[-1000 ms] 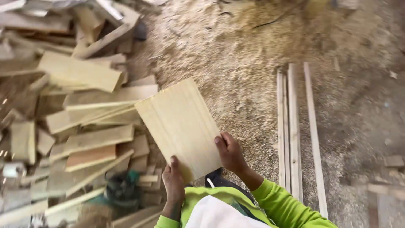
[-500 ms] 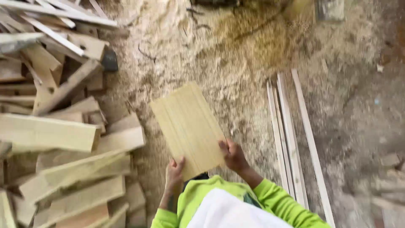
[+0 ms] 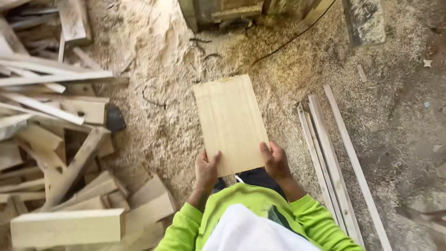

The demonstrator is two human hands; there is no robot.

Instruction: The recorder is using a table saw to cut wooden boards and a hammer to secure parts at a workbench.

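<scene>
I hold a flat, pale rectangular wooden board point(image 3: 231, 122) out in front of me over the sawdust-covered floor. My left hand point(image 3: 206, 170) grips its near left corner, thumb on top. My right hand point(image 3: 275, 161) grips its near right corner. The board's long side points away from me and it tilts slightly to the left. My sleeves are bright green, and a white cloth covers my front.
A heap of wood offcuts and planks point(image 3: 55, 139) fills the left side. Three long thin wooden strips point(image 3: 332, 162) lie on the floor at the right. A dark cable point(image 3: 288, 42) runs across the sawdust toward a machine base point(image 3: 223, 11) at the top.
The view has swung forward and to the right, so the offcut pile sits further left. The board stays in both hands and has turned straighter away from me.
</scene>
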